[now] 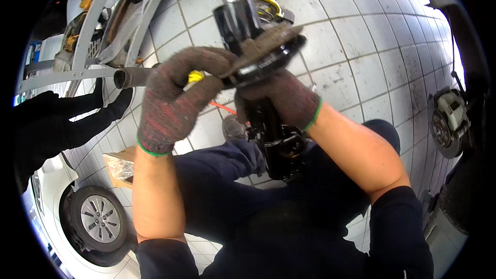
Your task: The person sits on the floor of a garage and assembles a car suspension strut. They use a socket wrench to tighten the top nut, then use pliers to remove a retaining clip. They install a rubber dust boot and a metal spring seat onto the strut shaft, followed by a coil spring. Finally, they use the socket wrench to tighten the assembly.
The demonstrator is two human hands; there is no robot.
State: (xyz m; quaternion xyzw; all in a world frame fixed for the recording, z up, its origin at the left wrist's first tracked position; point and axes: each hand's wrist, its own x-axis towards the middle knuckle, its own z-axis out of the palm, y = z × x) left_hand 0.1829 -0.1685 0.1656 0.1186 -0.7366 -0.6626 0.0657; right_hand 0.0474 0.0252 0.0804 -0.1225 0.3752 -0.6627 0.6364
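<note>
A black shock absorber strut (281,147) stands tilted between my knees, its bright rod rising past the top edge. Partway up is a round black spring seat (268,65) with a worn, brownish rubber pad (271,40) on it. My left hand (173,98), in a dark red-flecked glove, pinches the near left edge of the pad between thumb and fingers. Below the seat, my gloved right hand (287,101) is closed around the strut's body; the seat hides some of its fingers. A black cylindrical part (237,20) surrounds the rod above the pad.
Beyond the strut, a coil spring with yellow parts (266,5) lies on the tiled floor. A grey metal rack (98,20) with power tools stands at left, near a person's dark-clothed legs (62,124). A white car's wheel (99,220) is lower left, a brake disc (447,129) right.
</note>
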